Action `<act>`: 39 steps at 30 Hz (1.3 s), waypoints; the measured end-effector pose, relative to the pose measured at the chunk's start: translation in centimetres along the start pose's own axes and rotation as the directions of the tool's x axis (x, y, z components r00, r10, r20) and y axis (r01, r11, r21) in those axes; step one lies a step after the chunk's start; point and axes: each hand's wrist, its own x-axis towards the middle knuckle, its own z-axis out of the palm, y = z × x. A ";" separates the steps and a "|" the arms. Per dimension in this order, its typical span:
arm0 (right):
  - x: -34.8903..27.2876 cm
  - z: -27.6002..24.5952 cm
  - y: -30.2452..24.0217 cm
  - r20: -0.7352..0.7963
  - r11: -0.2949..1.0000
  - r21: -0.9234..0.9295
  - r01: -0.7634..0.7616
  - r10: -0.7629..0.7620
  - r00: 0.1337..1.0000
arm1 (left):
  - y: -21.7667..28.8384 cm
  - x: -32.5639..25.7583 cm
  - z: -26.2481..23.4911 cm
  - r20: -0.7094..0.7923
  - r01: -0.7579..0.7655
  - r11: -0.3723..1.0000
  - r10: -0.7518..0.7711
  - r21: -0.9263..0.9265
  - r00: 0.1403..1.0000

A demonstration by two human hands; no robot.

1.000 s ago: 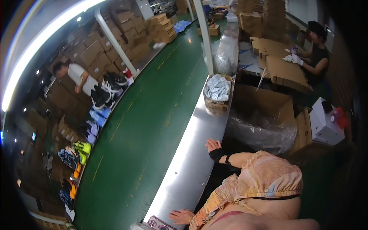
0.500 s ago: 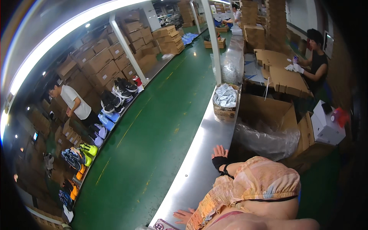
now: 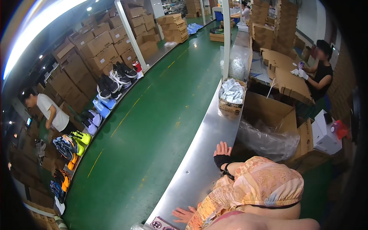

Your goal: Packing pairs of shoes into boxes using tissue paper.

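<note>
My left hand [image 3: 184,214] lies flat on the bare metal ledge [image 3: 180,188], fingers spread and nothing held. Close beside it is a phone with a pinkish case [image 3: 159,223], partly cut off by the lower edge. Farther up the same ledge, my right hand [image 3: 222,148] also rests open, palm down, with a black band around the wrist. Beyond the right hand, a small cardboard box of crumpled silvery-white packets [image 3: 231,92] stands on the ledge.
A green conveyor belt [image 3: 138,153] runs alongside the ledge. Several pairs of shoes [image 3: 102,105] line its far side, where a person in white [image 3: 53,113] stands. To my right are an open carton with clear plastic [image 3: 268,142] and a gloved person [image 3: 322,73] by flattened cardboard.
The view has shifted, so the belt and shoes sit farther left. Both hands stay on the ledge in the same spread pose. The person in white bends a little more.
</note>
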 end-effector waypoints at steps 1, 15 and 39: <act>0.0 0.3 -0.1 -0.028 1.000 -0.012 0.009 -0.009 1.000 | -0.7 -0.2 2.0 -0.106 -0.019 0.998 0.013 -0.053 0.994; 0.1 0.2 -0.2 -0.151 0.998 -0.019 0.066 -0.068 0.986 | -1.0 -0.5 1.6 -0.117 -0.006 0.997 -0.002 -0.072 0.993; 3.3 -2.1 4.2 0.137 0.909 0.359 0.211 -0.275 0.952 | 1.4 -0.2 -0.6 0.013 0.123 0.992 -0.123 -0.032 0.992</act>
